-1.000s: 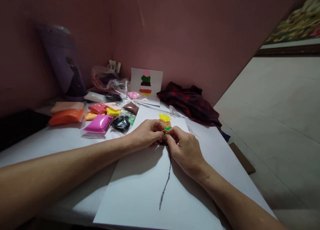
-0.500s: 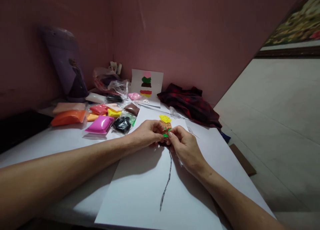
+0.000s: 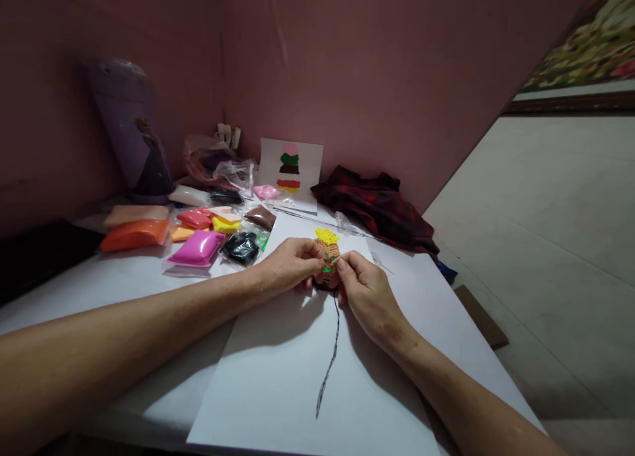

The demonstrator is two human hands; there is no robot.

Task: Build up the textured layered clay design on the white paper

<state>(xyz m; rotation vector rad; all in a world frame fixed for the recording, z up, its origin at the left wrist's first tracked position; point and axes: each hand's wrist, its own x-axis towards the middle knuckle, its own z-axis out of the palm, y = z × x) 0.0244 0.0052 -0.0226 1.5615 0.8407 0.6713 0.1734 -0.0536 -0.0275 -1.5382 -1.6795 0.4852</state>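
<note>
On a white paper sheet (image 3: 268, 376) lies a flat modelling clay picture (image 3: 328, 245), yellow at the top, orange-brown below it and dark brown at the bottom. Green clay (image 3: 328, 269) shows across its middle, between my hands. My left hand (image 3: 300, 264) is closed at its left side, thumb and fingertips at the green clay. From the right, my right hand (image 3: 364, 287) pinches at the same clay with thumb and forefinger. The fingers partly cover the picture. A black twisted line (image 3: 330, 363) runs down the paper from its base.
Several bags of coloured clay lie to the left, among them a magenta bag (image 3: 197, 247) and a black bag (image 3: 241, 246). A card with coloured bands (image 3: 307, 161) leans on the wall. Dark red checked cloth (image 3: 372, 201) lies behind right. A purple container (image 3: 126, 132) stands back left.
My right fingertips have shifted slightly right and less green shows between the hands. My left hand stays nearly in place.
</note>
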